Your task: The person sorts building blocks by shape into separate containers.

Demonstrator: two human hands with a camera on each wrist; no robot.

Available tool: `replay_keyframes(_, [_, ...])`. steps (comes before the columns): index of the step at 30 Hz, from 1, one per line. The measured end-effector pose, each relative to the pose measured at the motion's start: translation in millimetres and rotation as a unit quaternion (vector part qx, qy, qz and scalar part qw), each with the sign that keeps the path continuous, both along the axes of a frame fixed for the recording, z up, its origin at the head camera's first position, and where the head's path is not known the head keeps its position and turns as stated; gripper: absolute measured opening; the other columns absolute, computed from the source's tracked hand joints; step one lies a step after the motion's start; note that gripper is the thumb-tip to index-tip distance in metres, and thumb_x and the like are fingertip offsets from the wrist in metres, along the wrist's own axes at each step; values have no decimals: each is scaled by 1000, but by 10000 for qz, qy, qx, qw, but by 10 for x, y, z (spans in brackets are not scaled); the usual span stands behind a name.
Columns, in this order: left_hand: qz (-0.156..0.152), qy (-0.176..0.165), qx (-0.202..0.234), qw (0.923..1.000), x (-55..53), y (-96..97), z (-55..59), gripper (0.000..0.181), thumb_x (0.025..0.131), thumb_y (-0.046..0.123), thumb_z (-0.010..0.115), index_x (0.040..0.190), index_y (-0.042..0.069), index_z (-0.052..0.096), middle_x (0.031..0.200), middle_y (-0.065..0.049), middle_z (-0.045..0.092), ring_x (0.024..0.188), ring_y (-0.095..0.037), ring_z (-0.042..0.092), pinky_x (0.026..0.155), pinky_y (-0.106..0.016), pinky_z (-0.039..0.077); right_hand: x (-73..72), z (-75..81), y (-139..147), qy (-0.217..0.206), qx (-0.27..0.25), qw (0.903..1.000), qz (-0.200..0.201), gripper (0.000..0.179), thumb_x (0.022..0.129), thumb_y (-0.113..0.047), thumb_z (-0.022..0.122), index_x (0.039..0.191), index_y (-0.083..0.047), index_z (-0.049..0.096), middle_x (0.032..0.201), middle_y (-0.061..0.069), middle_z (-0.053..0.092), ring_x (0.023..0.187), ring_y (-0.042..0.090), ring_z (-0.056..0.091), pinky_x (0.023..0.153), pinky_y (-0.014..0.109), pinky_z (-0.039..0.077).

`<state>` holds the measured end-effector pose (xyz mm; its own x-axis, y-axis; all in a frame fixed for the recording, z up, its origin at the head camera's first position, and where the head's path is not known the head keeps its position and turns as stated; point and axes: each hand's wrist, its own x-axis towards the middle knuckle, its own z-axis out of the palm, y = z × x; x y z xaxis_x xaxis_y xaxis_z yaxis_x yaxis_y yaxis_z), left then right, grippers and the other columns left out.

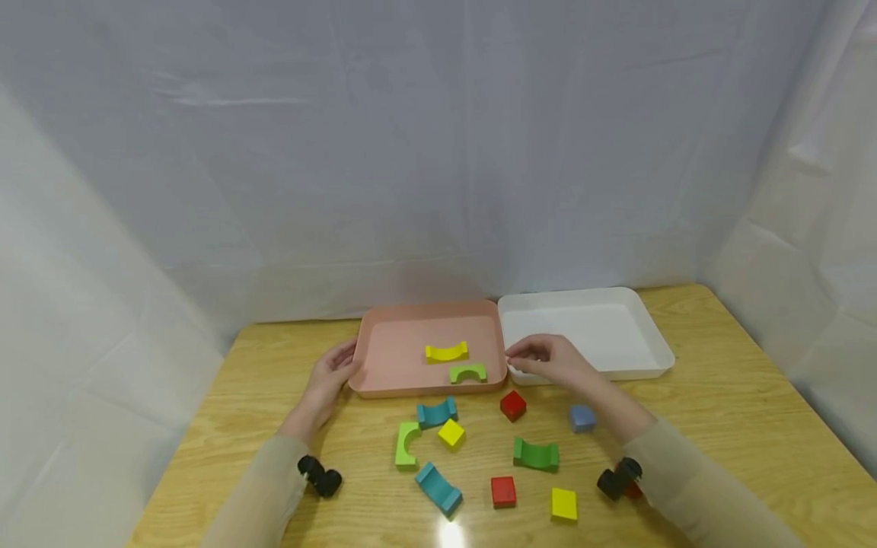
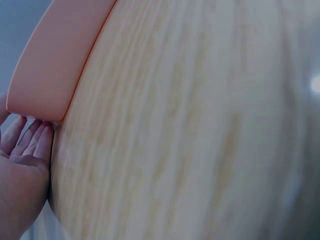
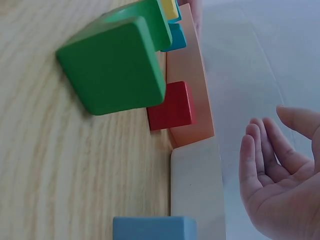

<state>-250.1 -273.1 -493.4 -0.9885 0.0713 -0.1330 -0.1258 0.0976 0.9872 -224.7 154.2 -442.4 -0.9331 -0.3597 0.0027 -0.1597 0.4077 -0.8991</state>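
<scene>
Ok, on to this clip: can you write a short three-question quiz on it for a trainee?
1. Two curved blocks lie in the pink tray. What colours are they?
2. True or false: the left hand is at the white tray.
3. Which cube lies nearest the pink tray: A yellow, B red or C blue?

Key:
1. One is a yellow block, the other a light green block.
2. False; it is at the pink tray's outer end.
3. B, a red cube.

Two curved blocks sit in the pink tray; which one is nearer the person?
The light green block, close to the pink tray's front rim; the yellow block lies farther back and more to the left.
</scene>
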Motion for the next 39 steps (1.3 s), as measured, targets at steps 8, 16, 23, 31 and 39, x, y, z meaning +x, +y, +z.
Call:
replay_keyframes(8, [9, 11, -19, 10000, 1, 0, -3, 59, 111, 2, 50, 165, -3, 29, 171, -26, 30, 156, -36, 34, 93, -4, 49, 100, -48, 78, -98, -91, 9999, -31, 26, 101, -18, 73, 120, 0, 76, 110, 14, 77, 93, 15, 64, 78, 22, 52])
replay_keyframes(16, [6, -2, 19, 10000, 1, -5, -12, 59, 111, 1, 50, 165, -3, 28, 172, -26, 29, 157, -36, 33, 92, -4, 49, 182, -80, 141, -149, -106, 9998, 7, 26, 101, -17, 74, 120, 0, 76, 110, 15, 77, 91, 14, 65, 78, 21, 53])
replay_keyframes(23, [35, 4, -37, 10000, 1, -3, -3, 58, 111, 1, 50, 165, -3, 29, 171, -27, 30, 157, -37, 32, 91, -3, 48, 262, -77, 192, -33, -62, 9999, 102, 25, 101, -15, 74, 119, 2, 76, 112, 17, 77, 92, 12, 66, 78, 20, 55])
replay_keyframes(31, [24, -9, -74, 10000, 10, 3, 13, 59, 111, 2, 50, 165, -3, 29, 171, -27, 30, 157, -37, 33, 91, -3, 48, 351, -83, 236, -221, -47, 9996, 147, 27, 103, -17, 71, 122, 1, 74, 118, 16, 76, 98, 11, 66, 84, 19, 56])
replay_keyframes(39, [15, 18, -75, 10000, 3, 0, 5, 59, 111, 1, 50, 165, -4, 28, 171, -27, 29, 157, -37, 33, 92, -3, 47, 402, -143, 274, -356, 3, 9994, 9, 28, 102, -18, 72, 123, 1, 74, 117, 13, 77, 97, 11, 66, 83, 19, 57])
